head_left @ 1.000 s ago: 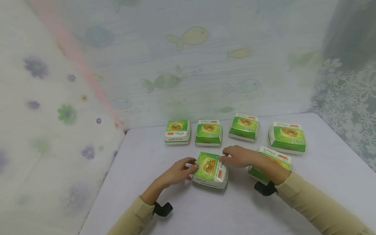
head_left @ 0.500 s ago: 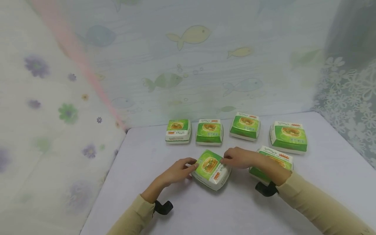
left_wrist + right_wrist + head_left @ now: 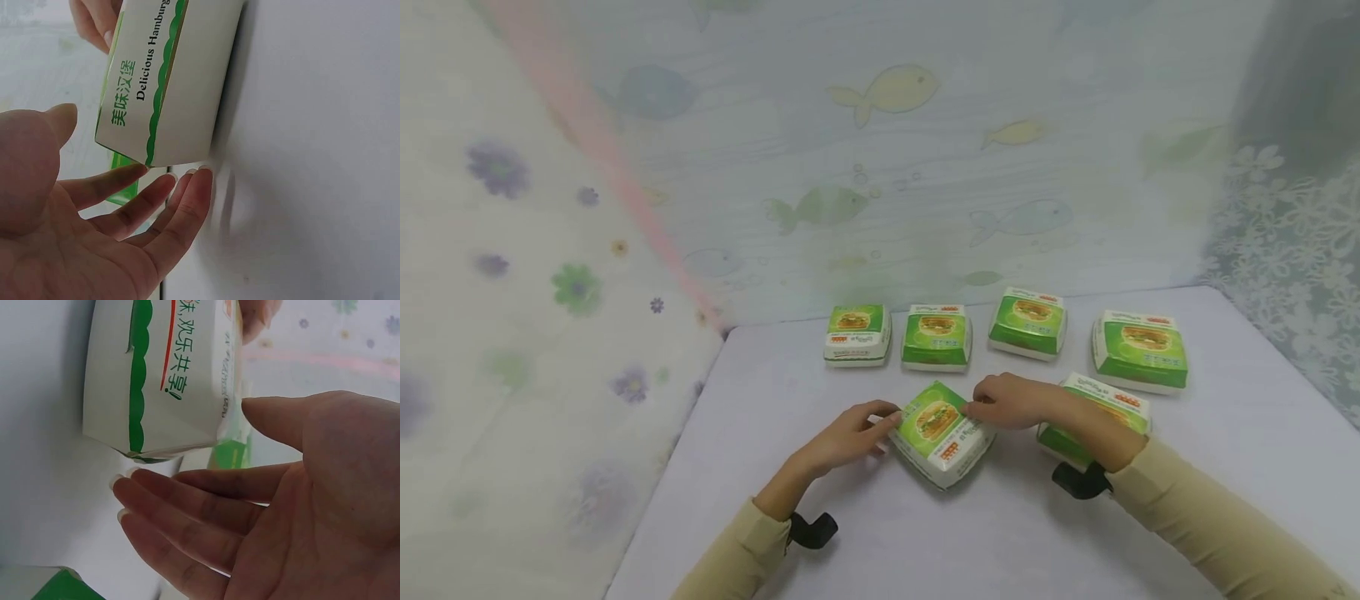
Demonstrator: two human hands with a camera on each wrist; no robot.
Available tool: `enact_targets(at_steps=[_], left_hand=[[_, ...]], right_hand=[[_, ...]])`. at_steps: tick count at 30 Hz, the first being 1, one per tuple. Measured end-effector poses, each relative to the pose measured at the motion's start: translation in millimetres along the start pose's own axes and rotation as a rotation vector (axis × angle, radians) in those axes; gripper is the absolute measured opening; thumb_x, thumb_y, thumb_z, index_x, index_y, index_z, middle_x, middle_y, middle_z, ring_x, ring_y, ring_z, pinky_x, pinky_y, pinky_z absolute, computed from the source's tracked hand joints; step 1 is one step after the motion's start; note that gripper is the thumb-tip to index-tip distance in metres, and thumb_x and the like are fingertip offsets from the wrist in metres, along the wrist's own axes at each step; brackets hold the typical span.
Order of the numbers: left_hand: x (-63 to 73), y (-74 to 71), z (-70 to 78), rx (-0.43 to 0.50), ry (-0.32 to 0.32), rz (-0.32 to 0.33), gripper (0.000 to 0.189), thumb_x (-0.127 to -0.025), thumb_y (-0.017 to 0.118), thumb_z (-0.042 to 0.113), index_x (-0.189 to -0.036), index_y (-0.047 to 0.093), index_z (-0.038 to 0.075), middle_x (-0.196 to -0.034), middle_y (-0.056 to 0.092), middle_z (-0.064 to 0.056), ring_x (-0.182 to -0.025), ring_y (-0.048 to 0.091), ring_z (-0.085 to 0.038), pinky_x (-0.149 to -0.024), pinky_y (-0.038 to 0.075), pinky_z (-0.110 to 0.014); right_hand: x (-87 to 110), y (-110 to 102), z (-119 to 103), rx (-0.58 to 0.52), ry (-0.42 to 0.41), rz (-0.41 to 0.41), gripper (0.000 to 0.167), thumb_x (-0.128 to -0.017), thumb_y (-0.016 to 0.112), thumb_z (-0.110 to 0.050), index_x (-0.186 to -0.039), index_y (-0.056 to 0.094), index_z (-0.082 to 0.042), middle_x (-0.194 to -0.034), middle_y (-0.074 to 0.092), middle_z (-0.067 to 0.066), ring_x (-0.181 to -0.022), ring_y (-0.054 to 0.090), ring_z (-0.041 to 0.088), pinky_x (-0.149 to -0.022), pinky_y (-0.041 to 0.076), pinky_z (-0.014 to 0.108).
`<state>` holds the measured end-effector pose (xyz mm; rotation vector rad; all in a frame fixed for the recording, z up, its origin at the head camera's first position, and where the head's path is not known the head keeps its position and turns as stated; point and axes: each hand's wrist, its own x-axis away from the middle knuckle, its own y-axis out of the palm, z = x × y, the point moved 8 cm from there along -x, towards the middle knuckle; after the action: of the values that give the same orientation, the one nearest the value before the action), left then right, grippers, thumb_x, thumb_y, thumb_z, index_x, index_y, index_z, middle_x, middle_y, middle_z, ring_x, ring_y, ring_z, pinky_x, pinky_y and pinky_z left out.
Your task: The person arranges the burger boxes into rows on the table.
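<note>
A green and white hamburger box (image 3: 936,429) lies turned cornerwise on the table between my hands. My left hand (image 3: 850,433) is at its left corner; in the left wrist view the fingers (image 3: 181,228) reach to the corner, fairly straight, and the thumb stands apart from the box. At the right corner is my right hand (image 3: 1011,402). The right wrist view has its thumb (image 3: 272,419) close to the lid's edge, with the fingers extended past the corner; whether they touch cannot be told. Below my right forearm sits another hamburger box (image 3: 1090,400), partly hidden.
Along the back of the white table (image 3: 775,375) stand several like boxes: a far-left box (image 3: 857,335), one beside it (image 3: 936,337), a third (image 3: 1027,323) and a right-hand box (image 3: 1140,350). A fish-print curtain (image 3: 925,175) hangs behind.
The box between my hands has turned from nearly square-on to cornerwise, its printed front swinging toward the right. My left hand has drawn slightly left; the right hand stays near the same place.
</note>
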<state>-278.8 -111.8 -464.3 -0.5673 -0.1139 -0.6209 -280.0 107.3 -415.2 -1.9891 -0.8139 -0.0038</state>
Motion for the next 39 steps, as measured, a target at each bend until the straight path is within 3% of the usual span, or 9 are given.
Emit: enact_targets(at_steps=[6,9,17,23,28,39], left_hand=[[4.3,4.7,-0.9,-0.011,0.006,-0.026,0.051,-0.106,0.055,0.043,-0.144,0.054,0.008,-0.14,0.058,-0.013,-0.097,0.07,-0.022,-0.08,0.058,-0.039],[2.7,2.5,-0.6,-0.017,0.009,-0.017,0.051,-0.106,0.055,0.04,-0.144,0.053,0.007,-0.138,0.058,-0.015,-0.097,0.07,-0.022,-0.08,0.058,-0.039],[-8.7,-4.4,0.9,-0.013,0.012,0.004,0.05,-0.108,0.051,0.037,-0.146,0.051,0.005,-0.14,0.056,-0.017,-0.109,0.066,-0.024,-0.084,0.059,-0.037],[-5.6,-1.2,-0.7,0.0,-0.003,0.011,0.056,-0.107,0.052,0.045,-0.15,0.046,0.009,-0.144,0.053,-0.014,-0.11,0.065,-0.024,-0.083,0.059,-0.036],[1.9,4.6,2.9,0.018,-0.005,0.017,0.063,-0.107,0.053,0.045,-0.153,0.038,0.005,-0.146,0.048,-0.017,-0.108,0.065,-0.026,-0.081,0.059,-0.038],[-4.9,8.9,1.9,0.012,-0.018,0.03,0.064,-0.106,0.055,0.042,-0.153,0.037,0.003,-0.141,0.05,-0.018,-0.098,0.068,-0.023,-0.078,0.06,-0.038]], right_hand=[[-2.8,2,0,-0.012,-0.004,-0.012,0.041,-0.107,0.053,-0.035,-0.122,0.067,0.001,-0.111,0.067,0.008,-0.106,0.062,0.025,-0.091,0.053,0.045],[-2.8,3,-1,-0.023,-0.007,-0.013,0.041,-0.106,0.055,-0.035,-0.12,0.068,0.001,-0.108,0.067,0.006,-0.101,0.063,0.022,-0.086,0.054,0.042],[2.7,10,-4,-0.058,0.02,-0.025,0.034,-0.105,0.055,-0.037,-0.088,0.068,-0.01,-0.077,0.064,0.001,-0.07,0.053,0.013,-0.062,0.044,0.029],[4.6,7,1,-0.029,0.029,0.013,0.039,-0.105,0.054,-0.041,-0.101,0.069,-0.006,-0.084,0.061,0.001,-0.076,0.055,0.016,-0.066,0.047,0.032],[4.0,2,6,-0.04,0.031,0.03,0.043,-0.107,0.05,-0.041,-0.109,0.068,-0.002,-0.089,0.062,0.003,-0.079,0.057,0.017,-0.068,0.049,0.033],[3.0,13,7,-0.078,0.026,0.009,0.039,-0.108,0.05,-0.037,-0.093,0.07,-0.007,-0.08,0.064,0.002,-0.07,0.054,0.014,-0.062,0.046,0.03]])
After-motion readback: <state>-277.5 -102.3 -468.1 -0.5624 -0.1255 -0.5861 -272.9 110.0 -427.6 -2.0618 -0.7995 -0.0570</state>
